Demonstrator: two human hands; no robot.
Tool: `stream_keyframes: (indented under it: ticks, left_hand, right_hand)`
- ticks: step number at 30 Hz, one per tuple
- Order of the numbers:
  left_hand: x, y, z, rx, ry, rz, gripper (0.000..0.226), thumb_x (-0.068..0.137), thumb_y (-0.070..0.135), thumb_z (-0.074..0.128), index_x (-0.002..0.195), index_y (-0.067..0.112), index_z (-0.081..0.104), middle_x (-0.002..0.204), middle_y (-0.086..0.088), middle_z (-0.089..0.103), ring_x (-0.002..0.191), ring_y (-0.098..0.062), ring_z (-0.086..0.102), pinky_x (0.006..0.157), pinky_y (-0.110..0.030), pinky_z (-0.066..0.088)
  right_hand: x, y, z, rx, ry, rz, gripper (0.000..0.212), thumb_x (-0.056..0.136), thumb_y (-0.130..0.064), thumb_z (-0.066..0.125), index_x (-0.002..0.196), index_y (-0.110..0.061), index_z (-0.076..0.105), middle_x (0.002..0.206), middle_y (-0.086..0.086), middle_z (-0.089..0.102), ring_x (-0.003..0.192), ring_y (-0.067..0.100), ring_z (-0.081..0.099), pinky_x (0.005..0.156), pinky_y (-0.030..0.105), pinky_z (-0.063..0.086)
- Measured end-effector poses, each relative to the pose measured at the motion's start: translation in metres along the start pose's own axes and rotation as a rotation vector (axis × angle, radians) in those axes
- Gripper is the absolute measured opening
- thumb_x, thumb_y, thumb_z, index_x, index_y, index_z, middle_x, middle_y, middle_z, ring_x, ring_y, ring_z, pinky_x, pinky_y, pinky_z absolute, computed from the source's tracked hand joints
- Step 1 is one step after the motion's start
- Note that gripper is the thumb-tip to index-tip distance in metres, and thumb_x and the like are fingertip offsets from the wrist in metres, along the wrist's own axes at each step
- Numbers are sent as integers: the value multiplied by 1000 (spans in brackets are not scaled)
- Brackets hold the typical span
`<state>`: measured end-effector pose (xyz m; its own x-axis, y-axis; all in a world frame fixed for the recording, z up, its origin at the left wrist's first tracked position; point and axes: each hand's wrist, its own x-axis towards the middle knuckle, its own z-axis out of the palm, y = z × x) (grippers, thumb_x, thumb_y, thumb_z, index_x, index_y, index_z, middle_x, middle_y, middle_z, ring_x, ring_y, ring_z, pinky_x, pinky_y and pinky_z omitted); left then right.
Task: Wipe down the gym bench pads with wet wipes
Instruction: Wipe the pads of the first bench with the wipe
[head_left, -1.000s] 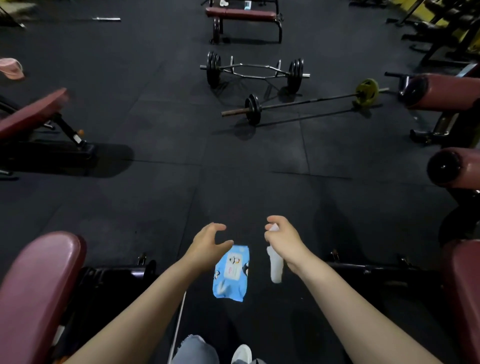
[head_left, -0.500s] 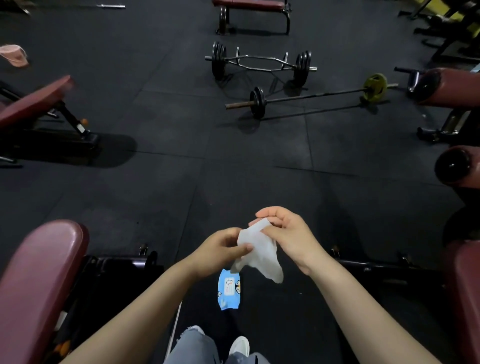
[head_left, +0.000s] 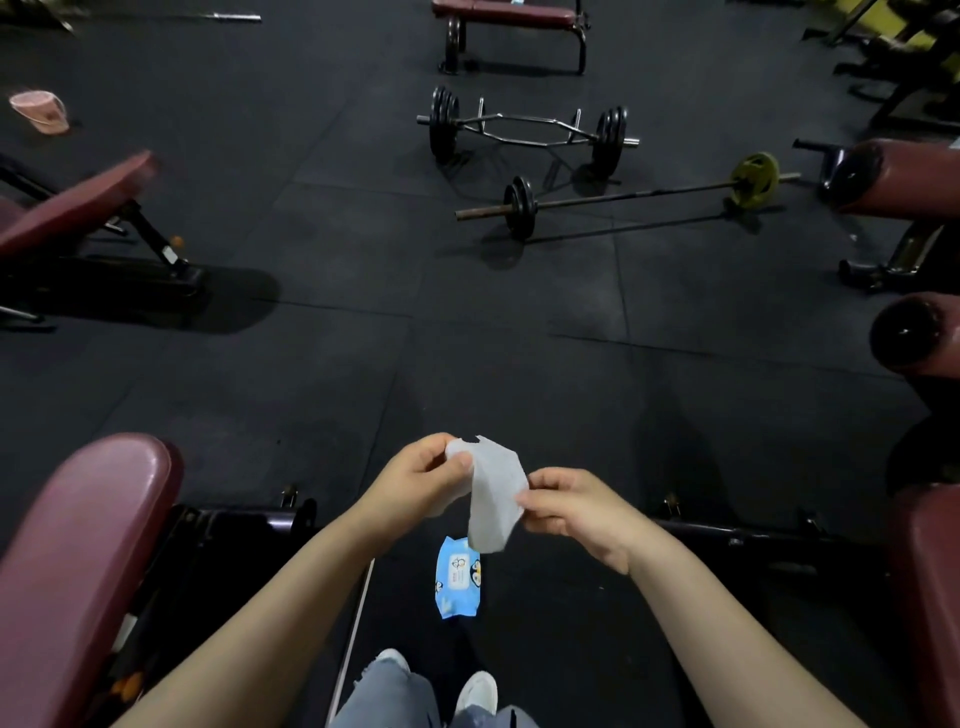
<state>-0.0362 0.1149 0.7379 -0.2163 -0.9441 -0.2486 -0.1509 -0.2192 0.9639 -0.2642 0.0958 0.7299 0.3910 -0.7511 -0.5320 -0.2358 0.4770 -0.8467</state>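
Since half a second ago we have drawn the wet wipe (head_left: 493, 493) wider, left hand (head_left: 421, 480) and right hand (head_left: 569, 506) each pinching an edge above the blue pack (head_left: 457, 579) on the floor, ready for the maroon pad (head_left: 88, 530) beside us.

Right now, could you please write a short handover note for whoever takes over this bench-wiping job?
Left hand pinches the top edge of the wet wipe; right hand pinches its right side, so the wipe hangs spread between them.
The blue wipe pack lies on the floor below the hands.
Nearest bench pad is at lower left, apart from both hands.
Done: one wipe is out and being opened.
Left: finish unfolding it, then wipe the pads; the wipe is not on any pad yet.
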Motion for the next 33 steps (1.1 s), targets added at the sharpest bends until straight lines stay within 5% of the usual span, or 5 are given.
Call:
stream_keyframes:
  ticks: [11, 15, 19, 28, 33]
  left_hand:
    - [3, -2, 4, 1, 207, -40, 21, 97, 27, 57, 81, 34, 69, 80, 9, 70, 70, -2, 67, 54, -15, 49]
    - [6, -4, 6, -142, 251, -111, 22, 100, 30, 52, 90, 29, 72, 94, 0, 74, 85, -11, 70, 62, -24, 53]
    - [11, -5, 9, -316, 266, -201, 23, 100, 28, 52, 96, 23, 74, 101, -7, 74, 95, -22, 70, 69, -34, 54]
    - [15, -3, 7, -4, 404, -192, 12, 96, 25, 59, 106, 29, 66, 101, 6, 70, 97, -14, 66, 71, -28, 55]
    - [16, -5, 2, 247, 336, -103, 21, 90, 23, 67, 102, 39, 60, 95, 10, 71, 90, -6, 66, 66, -19, 47]
  right_hand:
    - [-1, -1, 1, 323, 300, -1, 19, 99, -25, 52, 107, -19, 69, 98, 8, 74, 85, 19, 74, 66, 34, 59]
    - [-3, 6, 5, 620, 137, 52, 42, 93, -31, 65, 125, -9, 51, 94, 12, 74, 85, 23, 72, 78, 42, 58]
    - [-6, 16, 8, 728, 54, 16, 60, 83, -3, 70, 134, -21, 44, 125, 16, 64, 107, 33, 67, 85, 50, 55]
    - [3, 24, 4, 390, 418, -32, 54, 79, 2, 67, 123, -22, 48, 107, 14, 65, 95, 25, 69, 78, 36, 59]
    - [2, 25, 1, 54, 547, -214, 35, 81, 0, 63, 86, -35, 65, 87, -6, 69, 85, 11, 67, 72, 24, 56]
